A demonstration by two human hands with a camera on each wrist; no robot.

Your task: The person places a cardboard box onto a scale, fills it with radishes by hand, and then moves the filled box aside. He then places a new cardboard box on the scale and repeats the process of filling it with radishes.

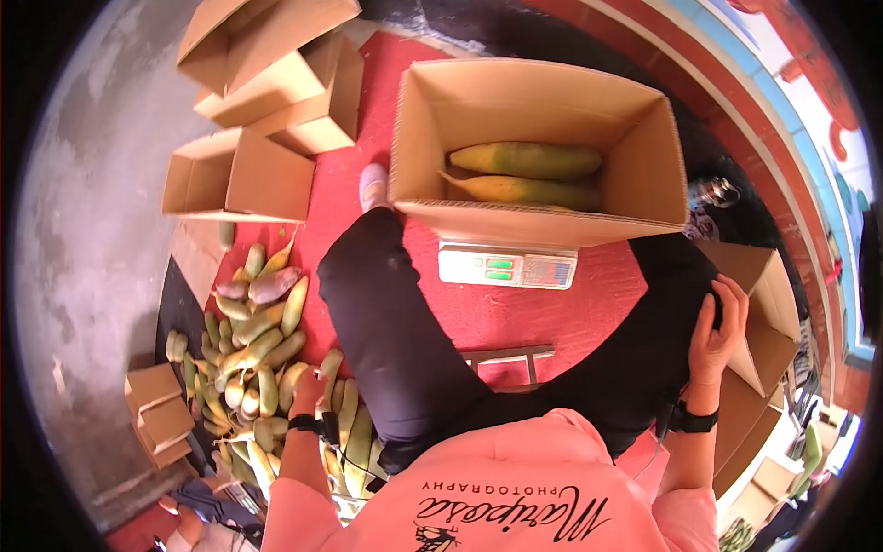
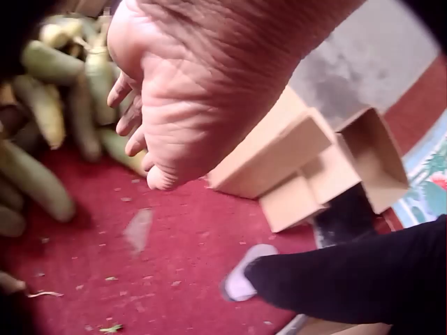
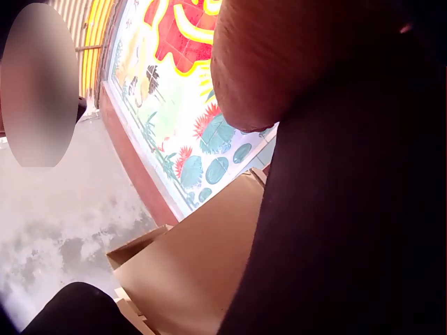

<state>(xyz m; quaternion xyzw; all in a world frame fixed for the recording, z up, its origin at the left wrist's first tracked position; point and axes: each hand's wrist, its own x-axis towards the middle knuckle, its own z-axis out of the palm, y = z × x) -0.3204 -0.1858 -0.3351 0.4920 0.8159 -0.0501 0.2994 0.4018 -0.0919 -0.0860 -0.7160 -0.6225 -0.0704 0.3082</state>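
Note:
In the head view my left hand (image 1: 307, 390) is low at the edge of a pile of green and yellow elongated vegetables (image 1: 260, 350). The left wrist view shows its palm side (image 2: 195, 91) with bent, loose fingers and nothing visible in them; vegetables (image 2: 52, 63) lie beyond. My right hand (image 1: 719, 333) rests on the right knee, fingers relaxed, and is only partly seen in the right wrist view (image 3: 258, 70). Between the legs an open cardboard box (image 1: 543, 224) stands on a white scale (image 1: 508, 267) with a lit green display. Yellow-green vegetables (image 1: 524, 160) lie inside the box.
Open empty-looking boxes (image 1: 271, 175) stand at the upper left on the red carpet (image 1: 368, 101). A small folded carton (image 1: 158, 414) is left of the pile. More cardboard (image 1: 773, 322) stands beside the right knee. A metal frame (image 1: 510, 353) lies between the legs.

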